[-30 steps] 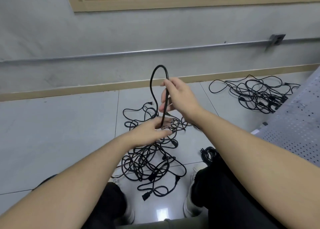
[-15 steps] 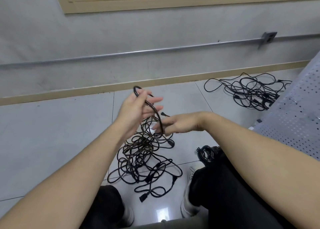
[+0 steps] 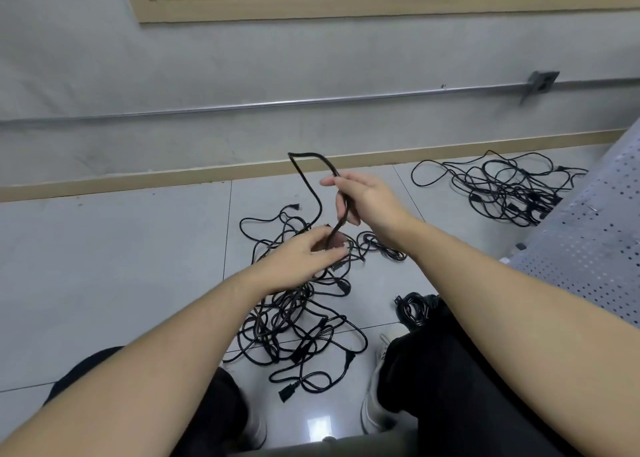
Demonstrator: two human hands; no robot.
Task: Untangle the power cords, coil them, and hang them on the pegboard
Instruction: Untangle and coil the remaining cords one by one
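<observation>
Black cords [image 3: 294,325] look like matt rubbery plastic, floor tiles [image 3: 114,283] are glossy, pegboard [image 3: 588,249] looks like perforated painted metal.

A grey wall [image 3: 242,58] carries a metal pipe [image 3: 311,103] and a window frame [image 3: 346,3]; a tan baseboard [image 3: 138,179] meets the tiled floor [image 3: 104,266].

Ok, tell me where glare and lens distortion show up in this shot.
Head view: a bright square glare patch sits on the glossy grey floor tiles between the shoes; wide-angle distortion bows the metal wall conduit and beige baseboard; the thin black power cords stay fairly sharp.
</observation>
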